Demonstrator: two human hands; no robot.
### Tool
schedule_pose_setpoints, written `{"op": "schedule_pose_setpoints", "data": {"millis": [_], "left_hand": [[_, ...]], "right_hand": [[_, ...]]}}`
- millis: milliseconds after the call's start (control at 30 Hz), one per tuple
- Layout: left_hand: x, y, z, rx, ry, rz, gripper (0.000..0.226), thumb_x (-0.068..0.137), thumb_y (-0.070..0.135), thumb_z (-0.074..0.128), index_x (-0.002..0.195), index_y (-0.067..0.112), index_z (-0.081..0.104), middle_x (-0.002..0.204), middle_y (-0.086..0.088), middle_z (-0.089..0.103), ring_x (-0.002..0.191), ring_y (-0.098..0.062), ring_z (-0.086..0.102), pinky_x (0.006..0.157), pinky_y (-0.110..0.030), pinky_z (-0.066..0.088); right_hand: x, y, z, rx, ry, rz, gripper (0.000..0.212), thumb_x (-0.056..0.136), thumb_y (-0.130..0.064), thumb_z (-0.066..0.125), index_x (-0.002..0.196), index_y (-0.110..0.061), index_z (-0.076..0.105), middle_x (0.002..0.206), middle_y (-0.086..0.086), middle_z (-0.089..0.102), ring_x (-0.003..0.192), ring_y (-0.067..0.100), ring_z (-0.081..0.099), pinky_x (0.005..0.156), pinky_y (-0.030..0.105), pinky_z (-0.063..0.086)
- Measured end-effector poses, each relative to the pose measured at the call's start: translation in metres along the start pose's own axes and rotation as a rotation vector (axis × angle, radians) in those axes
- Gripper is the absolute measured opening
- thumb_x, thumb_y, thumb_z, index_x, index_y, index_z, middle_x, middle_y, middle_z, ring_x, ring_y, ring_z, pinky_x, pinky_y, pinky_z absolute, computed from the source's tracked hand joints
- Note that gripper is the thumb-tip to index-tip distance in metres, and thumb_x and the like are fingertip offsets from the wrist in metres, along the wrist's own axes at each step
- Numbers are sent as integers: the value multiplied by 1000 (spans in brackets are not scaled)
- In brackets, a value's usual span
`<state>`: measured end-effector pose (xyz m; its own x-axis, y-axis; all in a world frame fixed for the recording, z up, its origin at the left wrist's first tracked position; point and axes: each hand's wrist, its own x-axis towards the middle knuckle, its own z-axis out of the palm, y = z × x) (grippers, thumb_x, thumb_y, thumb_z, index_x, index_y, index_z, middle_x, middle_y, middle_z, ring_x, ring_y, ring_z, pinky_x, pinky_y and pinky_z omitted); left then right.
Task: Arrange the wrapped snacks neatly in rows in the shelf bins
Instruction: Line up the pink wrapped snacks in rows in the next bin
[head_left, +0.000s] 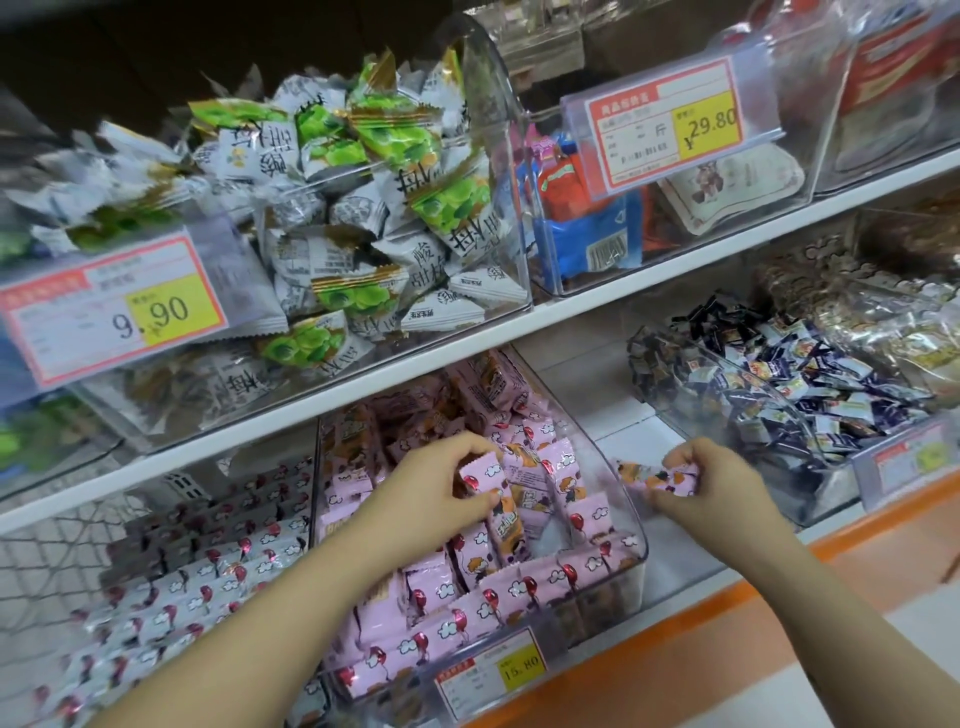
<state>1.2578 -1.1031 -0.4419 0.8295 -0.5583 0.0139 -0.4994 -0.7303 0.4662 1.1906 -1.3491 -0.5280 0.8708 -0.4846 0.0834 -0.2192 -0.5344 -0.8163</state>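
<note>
A clear plastic bin (641, 545) on the lower shelf holds many pink wrapped snacks (457, 618) printed with balloons and clouds; those at the front stand in rows, those behind lie loose. My left hand (441, 486) is inside the bin and pinches one pink snack (485, 475) by its top edge. My right hand (711, 483) hovers just outside the bin's right wall and grips another pink snack (657, 477) between fingers and thumb.
Left of the bin, white balloon-print snacks (171, 597) lie in rows. To the right stands a bin of dark blue sweets (779, 384). The upper shelf carries a bin of green-and-white packets (363, 208) and a bin of orange and blue packs (582, 208). Price tags hang on the bin fronts.
</note>
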Motion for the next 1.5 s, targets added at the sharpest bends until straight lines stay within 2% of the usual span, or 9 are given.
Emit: {"op": "schedule_pose_setpoints", "data": {"millis": [200, 333, 567, 667, 800, 967, 1100, 1333, 1500], "left_hand": [[0, 1, -1, 21, -6, 43, 37, 88, 27, 65, 123, 30, 54, 109, 12, 57, 84, 20, 50, 62, 0, 34], [1, 2, -1, -15, 63, 35, 29, 86, 28, 66, 107, 41, 52, 108, 29, 54, 104, -3, 57, 84, -17, 39], [4, 1, 3, -324, 148, 20, 34, 84, 22, 69, 104, 45, 57, 107, -10, 66, 90, -13, 65, 80, -24, 51], [2, 5, 2, -522, 182, 43, 37, 82, 11, 71, 101, 43, 62, 102, -25, 62, 78, -26, 59, 86, -41, 51], [2, 17, 5, -694, 181, 78, 34, 78, 8, 75, 99, 32, 64, 75, -2, 48, 66, -9, 45, 67, -17, 45], [2, 38, 10, -771, 110, 245, 33, 75, 6, 77, 96, 30, 68, 91, 1, 71, 82, -12, 65, 75, -20, 52], [9, 35, 4, -810, 116, 225, 33, 71, 22, 82, 98, 34, 68, 95, 8, 72, 94, -8, 67, 79, -19, 51], [27, 4, 8, 333, 70, 59, 36, 89, 36, 61, 125, 37, 56, 126, 17, 58, 114, -9, 55, 91, -26, 46], [37, 11, 13, 620, 100, 122, 37, 90, 35, 55, 126, 32, 51, 126, 10, 53, 112, -18, 55, 82, -32, 51]], "right_hand": [[-6, 4, -7, -337, -86, 16, 39, 75, -41, 74, 91, -25, 43, 91, -6, 41, 81, 20, 53, 68, 33, 45], [-9, 11, -8, -526, -155, 76, 44, 76, -58, 65, 92, -28, 38, 103, -1, 45, 91, 23, 52, 74, 31, 44], [-8, 16, -7, -617, -254, 75, 50, 68, -65, 67, 94, -31, 41, 97, -5, 49, 103, 22, 50, 86, 34, 44], [-10, -6, -13, -340, -50, -100, 37, 77, -46, 70, 106, -30, 55, 110, -7, 56, 104, 17, 52, 84, 32, 43], [-27, -55, -20, 319, -21, -375, 30, 81, -26, 70, 104, -39, 57, 103, -25, 58, 100, -6, 52, 82, 11, 39], [-31, -70, -4, 336, -196, -462, 49, 78, -31, 73, 122, -40, 53, 111, -23, 63, 108, -11, 52, 88, 5, 38], [-31, -71, -11, 509, -181, -452, 29, 78, -13, 73, 100, -29, 64, 85, -15, 69, 82, 5, 62, 75, 17, 49], [-27, -67, -20, 865, 54, -328, 21, 83, -2, 65, 92, -19, 57, 74, -14, 64, 69, -5, 61, 65, 8, 47], [-28, -66, -15, 843, 17, -304, 23, 83, 3, 63, 99, -14, 56, 75, -17, 67, 71, -5, 64, 65, 8, 47]]}}
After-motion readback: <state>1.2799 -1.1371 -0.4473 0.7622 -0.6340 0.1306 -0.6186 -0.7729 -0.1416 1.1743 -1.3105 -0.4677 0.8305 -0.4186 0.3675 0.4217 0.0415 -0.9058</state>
